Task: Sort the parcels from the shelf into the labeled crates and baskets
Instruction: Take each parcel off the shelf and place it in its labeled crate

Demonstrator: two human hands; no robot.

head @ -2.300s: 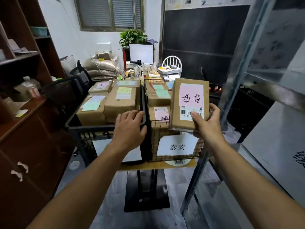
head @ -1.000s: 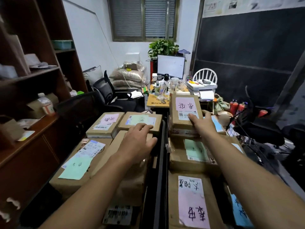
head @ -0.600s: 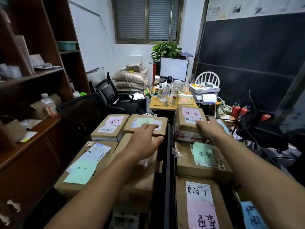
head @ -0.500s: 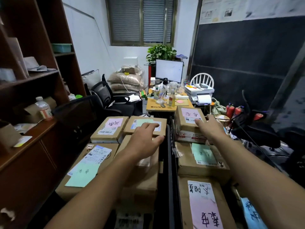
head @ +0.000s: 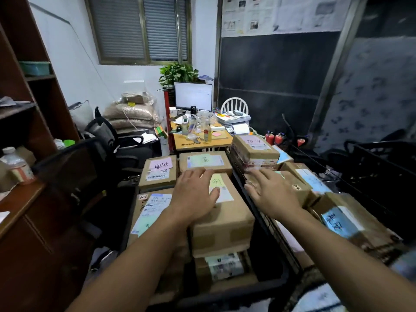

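Pink-labelled parcel (head: 253,146) atop the far stack in the wire basket (head: 262,213), clear of both hands. Right hand (head: 272,195) nearer, fingers spread open above a brown parcel (head: 300,188). Left hand (head: 194,195) flat, fingers relaxed, on the yellow-noted box (head: 225,215).

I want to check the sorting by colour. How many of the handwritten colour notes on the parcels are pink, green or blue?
Pink notes: 2
Green notes: 4 (one yellowish, one mostly hidden under the right hand)
Blue notes: 3
Total: 9
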